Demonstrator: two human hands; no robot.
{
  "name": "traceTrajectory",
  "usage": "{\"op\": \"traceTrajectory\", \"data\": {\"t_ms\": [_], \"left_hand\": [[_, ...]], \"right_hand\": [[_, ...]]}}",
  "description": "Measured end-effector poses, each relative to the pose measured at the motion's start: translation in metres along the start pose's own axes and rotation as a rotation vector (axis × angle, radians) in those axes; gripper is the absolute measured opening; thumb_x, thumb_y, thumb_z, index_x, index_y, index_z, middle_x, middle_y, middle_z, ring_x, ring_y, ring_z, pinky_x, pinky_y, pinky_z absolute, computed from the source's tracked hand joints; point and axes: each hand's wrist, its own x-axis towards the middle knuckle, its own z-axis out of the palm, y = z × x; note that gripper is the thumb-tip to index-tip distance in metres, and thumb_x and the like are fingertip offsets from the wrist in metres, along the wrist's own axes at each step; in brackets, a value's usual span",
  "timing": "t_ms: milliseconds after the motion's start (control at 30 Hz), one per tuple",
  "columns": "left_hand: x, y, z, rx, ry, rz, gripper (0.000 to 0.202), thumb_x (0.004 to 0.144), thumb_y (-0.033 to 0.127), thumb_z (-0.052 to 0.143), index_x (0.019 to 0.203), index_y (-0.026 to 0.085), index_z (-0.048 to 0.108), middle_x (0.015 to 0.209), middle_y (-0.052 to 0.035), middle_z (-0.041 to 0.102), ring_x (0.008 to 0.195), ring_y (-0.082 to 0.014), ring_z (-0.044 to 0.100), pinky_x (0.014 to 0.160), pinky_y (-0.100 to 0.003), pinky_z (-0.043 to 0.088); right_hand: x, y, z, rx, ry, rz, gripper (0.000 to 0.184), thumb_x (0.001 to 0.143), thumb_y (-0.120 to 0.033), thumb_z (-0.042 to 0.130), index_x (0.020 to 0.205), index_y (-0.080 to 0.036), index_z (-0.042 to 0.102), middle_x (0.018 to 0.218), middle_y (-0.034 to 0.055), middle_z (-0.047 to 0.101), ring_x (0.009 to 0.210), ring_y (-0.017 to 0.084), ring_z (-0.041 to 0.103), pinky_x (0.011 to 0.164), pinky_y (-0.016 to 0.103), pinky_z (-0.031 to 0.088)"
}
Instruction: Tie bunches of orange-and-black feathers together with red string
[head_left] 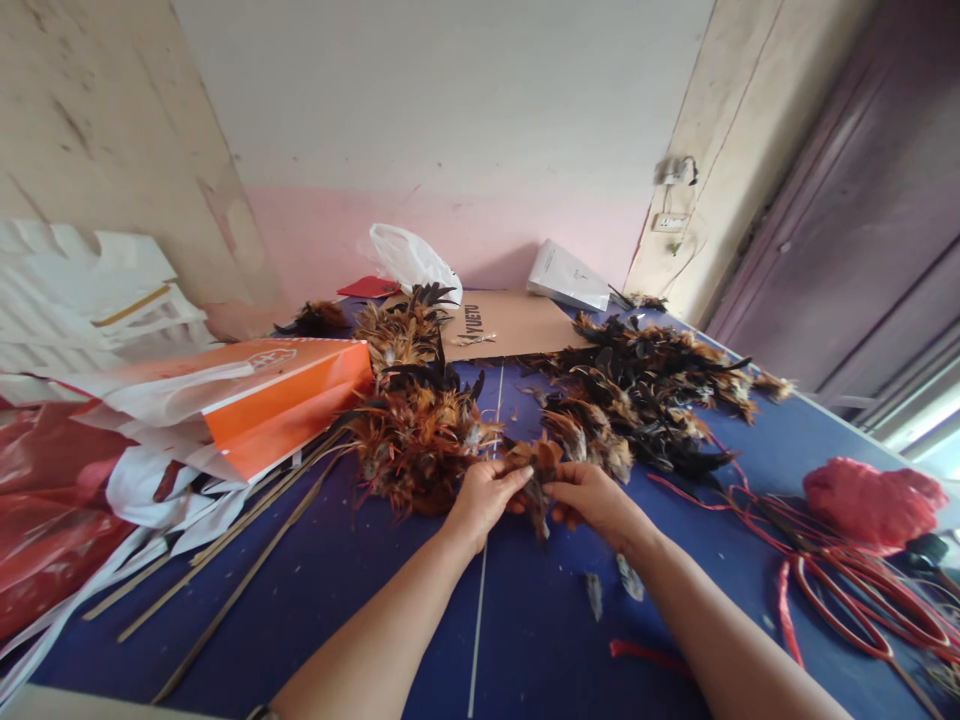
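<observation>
Two hands, one tuft: my left hand [484, 495] and right hand [592, 497] are both pinched shut on a small tuft [534, 470] of brown and black feathers. I hold it just above the blue table [337, 600], right over the near half of its white line [480, 620].

Just left of the line, beside my left fingers, lies a rusty left pile [416, 440] of feathers. A darker right pile [645, 400] spreads away right of the line.

Four bags lie about. The orange bag [285, 400] lies on its side left of the line, its mouth turned away from the line. White sheeting bunches at that mouth, and what else is inside I cannot tell. The red bag [45, 500] is crumpled farthest left of the line, its contents hidden. The plastic bag [412, 260], white and puffed, sits at the far end just left of the line, and I cannot see into it. The paper bag [566, 275], also white, lies flat at the far end right of the line.

The cardboard [510, 325] lies across the line's far end, between those two bags. The sticks [247, 540] slant left of the line, running under the orange bag. The cord [840, 580], red and looped, lies well right of the line.
</observation>
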Motion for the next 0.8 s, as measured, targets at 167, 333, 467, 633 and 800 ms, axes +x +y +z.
{"op": "traceTrajectory", "data": {"t_ms": [167, 333, 467, 633, 800], "left_hand": [[0.002, -0.001, 0.000, 0.022, 0.027, 0.032, 0.027, 0.063, 0.034, 0.067, 0.078, 0.011, 0.066, 0.062, -0.0038, 0.064, 0.048, -0.0104, 0.055, 0.046, -0.020, 0.043], [0.000, 0.002, 0.000, 0.014, -0.004, 0.056, 0.025, 0.065, 0.035, 0.066, 0.074, 0.012, 0.065, 0.060, -0.0029, 0.063, 0.049, -0.0104, 0.055, 0.047, -0.020, 0.044], [0.001, 0.003, -0.001, -0.185, -0.056, 0.011, 0.022, 0.068, 0.033, 0.063, 0.072, 0.012, 0.063, 0.062, -0.0031, 0.064, 0.055, -0.0103, 0.058, 0.051, -0.018, 0.045], [0.003, 0.002, -0.004, -0.262, -0.035, -0.047, 0.019, 0.065, 0.020, 0.067, 0.081, 0.011, 0.063, 0.067, -0.0047, 0.065, 0.055, -0.0084, 0.059, 0.051, -0.016, 0.046], [0.000, 0.004, -0.004, -0.256, -0.025, -0.096, 0.017, 0.066, 0.021, 0.066, 0.078, 0.010, 0.063, 0.066, -0.0053, 0.064, 0.053, -0.0077, 0.058, 0.049, -0.016, 0.045]], "right_hand": [[-0.001, 0.000, 0.003, 0.100, -0.089, -0.012, 0.031, 0.063, -0.035, 0.066, 0.080, -0.013, 0.053, 0.053, -0.0016, 0.060, 0.041, 0.008, 0.052, 0.035, 0.017, 0.036], [0.001, 0.004, 0.006, 0.076, -0.061, -0.036, 0.024, 0.063, -0.032, 0.067, 0.072, -0.013, 0.054, 0.046, -0.0023, 0.058, 0.038, 0.008, 0.050, 0.034, 0.016, 0.035], [0.003, 0.004, 0.001, 0.237, -0.079, 0.031, 0.021, 0.065, -0.030, 0.065, 0.068, -0.011, 0.057, 0.049, -0.0013, 0.058, 0.039, 0.005, 0.050, 0.036, 0.015, 0.037], [0.004, 0.005, -0.006, 0.418, -0.087, 0.058, 0.019, 0.065, -0.026, 0.067, 0.072, -0.011, 0.059, 0.057, 0.0015, 0.062, 0.041, 0.005, 0.051, 0.038, 0.014, 0.041], [0.005, 0.006, -0.009, 0.441, -0.039, 0.039, 0.016, 0.065, -0.022, 0.067, 0.075, -0.012, 0.058, 0.069, 0.0037, 0.065, 0.044, 0.006, 0.054, 0.038, 0.015, 0.042]]}}
